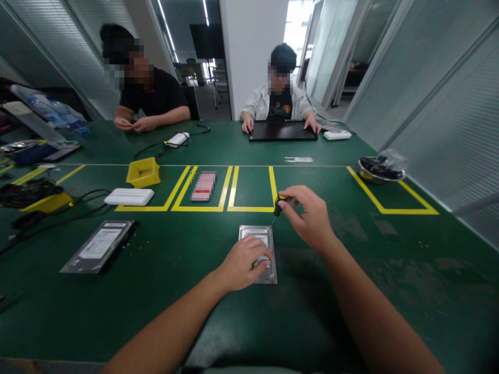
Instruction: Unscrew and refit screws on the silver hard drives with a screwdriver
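A silver hard drive [274, 267] lies flat on the green table in front of me. Across its label rests my left hand [246, 261], fingers bent and gripping the drive's body, covering much of its middle. My right hand [306, 210] pinches the yellow and black handle of a screwdriver [277, 205] between thumb and fingers. The tool is tilted, and its thin shaft points down to the drive's top right corner. A second hard drive [97, 244] with a white label lies further left, touched by neither hand.
On the green table [175, 311] are a yellow bin [143, 172], a white power strip [129, 197], a pink pixelated item [204, 186] and a bowl of dark parts [380, 169]. Two people sit across; one holds a black panel [283, 131]. Cables run at left.
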Tool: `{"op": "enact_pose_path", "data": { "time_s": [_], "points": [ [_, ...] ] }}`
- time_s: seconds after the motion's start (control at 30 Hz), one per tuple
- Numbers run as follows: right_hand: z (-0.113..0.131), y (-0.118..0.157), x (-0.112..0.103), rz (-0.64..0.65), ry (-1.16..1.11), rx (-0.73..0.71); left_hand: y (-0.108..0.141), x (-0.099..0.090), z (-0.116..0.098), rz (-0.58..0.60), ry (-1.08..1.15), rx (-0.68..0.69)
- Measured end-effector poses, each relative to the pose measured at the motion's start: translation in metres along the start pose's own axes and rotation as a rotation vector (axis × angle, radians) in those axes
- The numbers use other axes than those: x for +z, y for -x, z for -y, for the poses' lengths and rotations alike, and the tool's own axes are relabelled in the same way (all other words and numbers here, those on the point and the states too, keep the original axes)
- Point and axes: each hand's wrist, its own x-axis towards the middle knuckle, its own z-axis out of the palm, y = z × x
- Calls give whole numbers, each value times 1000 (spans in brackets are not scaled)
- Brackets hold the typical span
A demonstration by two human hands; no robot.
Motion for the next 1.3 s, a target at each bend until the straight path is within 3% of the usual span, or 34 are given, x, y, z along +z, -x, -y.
{"op": "enact_pose_path", "data": {
  "time_s": [0.87, 1.07, 1.3],
  "points": [
    [4, 3, -1, 22, 23, 114, 2, 0, 0, -4, -2, 1],
    [1, 1, -8, 19, 95, 52, 2, 0, 0, -4, 5, 2],
    [-8, 3, -2, 84, 144, 43, 2, -1, -1, 1, -1, 1]
  ]
}}
